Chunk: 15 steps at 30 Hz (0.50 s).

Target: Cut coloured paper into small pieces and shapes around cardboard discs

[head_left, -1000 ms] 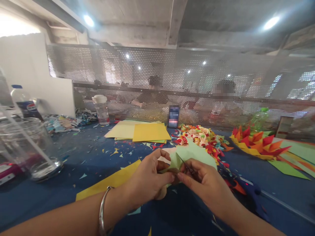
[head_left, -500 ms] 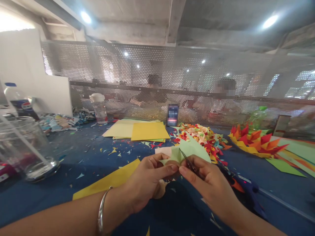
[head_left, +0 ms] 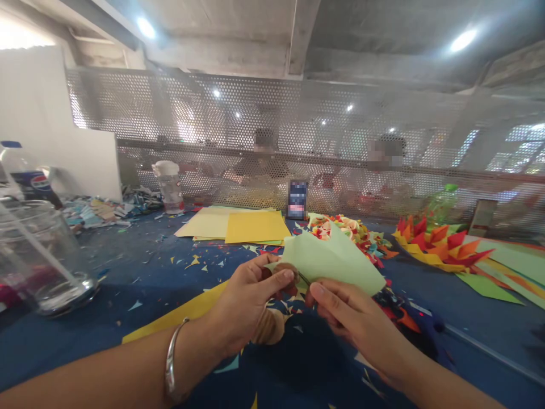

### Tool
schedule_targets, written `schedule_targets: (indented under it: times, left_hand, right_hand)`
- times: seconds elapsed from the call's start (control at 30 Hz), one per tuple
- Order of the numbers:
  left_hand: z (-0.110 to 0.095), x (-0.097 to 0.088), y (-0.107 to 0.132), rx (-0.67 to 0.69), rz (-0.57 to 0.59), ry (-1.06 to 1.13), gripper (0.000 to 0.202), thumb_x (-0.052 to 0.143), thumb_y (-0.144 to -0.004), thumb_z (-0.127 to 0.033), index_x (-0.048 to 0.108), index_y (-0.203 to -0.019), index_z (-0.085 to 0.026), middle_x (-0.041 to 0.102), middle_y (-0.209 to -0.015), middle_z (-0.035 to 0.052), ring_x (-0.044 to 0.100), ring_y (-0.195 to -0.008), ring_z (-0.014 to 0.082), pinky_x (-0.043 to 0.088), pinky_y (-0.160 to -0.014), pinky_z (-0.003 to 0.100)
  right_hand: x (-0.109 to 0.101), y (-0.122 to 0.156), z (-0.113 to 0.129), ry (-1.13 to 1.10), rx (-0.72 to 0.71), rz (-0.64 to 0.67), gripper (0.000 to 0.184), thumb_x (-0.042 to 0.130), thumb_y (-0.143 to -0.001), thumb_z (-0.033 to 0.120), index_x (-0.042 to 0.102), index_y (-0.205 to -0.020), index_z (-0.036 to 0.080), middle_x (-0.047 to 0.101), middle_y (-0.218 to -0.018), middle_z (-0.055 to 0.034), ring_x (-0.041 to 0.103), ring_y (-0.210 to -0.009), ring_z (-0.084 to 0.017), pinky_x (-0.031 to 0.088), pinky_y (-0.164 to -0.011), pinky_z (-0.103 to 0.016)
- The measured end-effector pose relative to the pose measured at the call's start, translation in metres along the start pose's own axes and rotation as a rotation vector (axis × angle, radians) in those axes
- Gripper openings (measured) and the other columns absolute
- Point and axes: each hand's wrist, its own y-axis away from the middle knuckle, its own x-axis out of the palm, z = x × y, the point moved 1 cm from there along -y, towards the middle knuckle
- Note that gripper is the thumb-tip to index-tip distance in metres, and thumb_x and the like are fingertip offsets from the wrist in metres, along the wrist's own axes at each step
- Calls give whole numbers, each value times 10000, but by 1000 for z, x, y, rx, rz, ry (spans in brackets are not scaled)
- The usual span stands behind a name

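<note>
left grip (head_left: 242,301) pinches pale green paper (head_left: 336,261) | right grip (head_left: 355,312) holds thin dark tool (head_left: 304,279)

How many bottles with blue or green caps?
2: blue-capped bottle at far left, behind the glass container; green-capped bottle at right, behind the red-orange-yellow paper piece. Others may be hidden.

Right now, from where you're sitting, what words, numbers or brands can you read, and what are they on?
"PEPSI": on the blue-capped clear plastic bottle with a dark label; the letters are small and slightly blurred.
Too blurred to read: the screen of the dark upright phone.
Too small to read: the pale rectangular label on the dark blue tool.
</note>
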Motion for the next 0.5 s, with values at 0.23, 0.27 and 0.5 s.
schedule_targets:
  times: [0.23, 0.27, 0.5]
  left_hand:
    - [3, 1, 3, -2, 99, 20, 158, 745, -754, -259, 623, -738, -160, 616, -710, 12, 543, -668, 116, 425, -674, 261]
    - [4, 1, 4, -22, 106, 8, 164, 743, -756, -272, 626, -736, -159, 619, -705, 16, 543, -657, 114, 414, -642, 250]
    - [7, 3, 9, -136, 104, -57, 221, 736, -757, -330, 634, -806, -140, 621, -682, 25, 463, -516, 69, 287, -466, 212]
  right_hand:
    - [0, -1, -2, -59, 2, 39, 416, 506, -910, 545, 541, -749, 163, 253, -583, 83, 178, -496, -79, 128, -421, -230]
    - [0, -1, -3, -57, -4, 42, 413, 503, -915, 539, 554, -756, 161, 253, -583, 82, 179, -497, -80, 129, -424, -232]
    - [-2, 0, -2, -19, -32, 37, 414, 501, -922, 527, 628, -822, 146, 280, -595, 69, 192, -508, -83, 127, -442, -242]
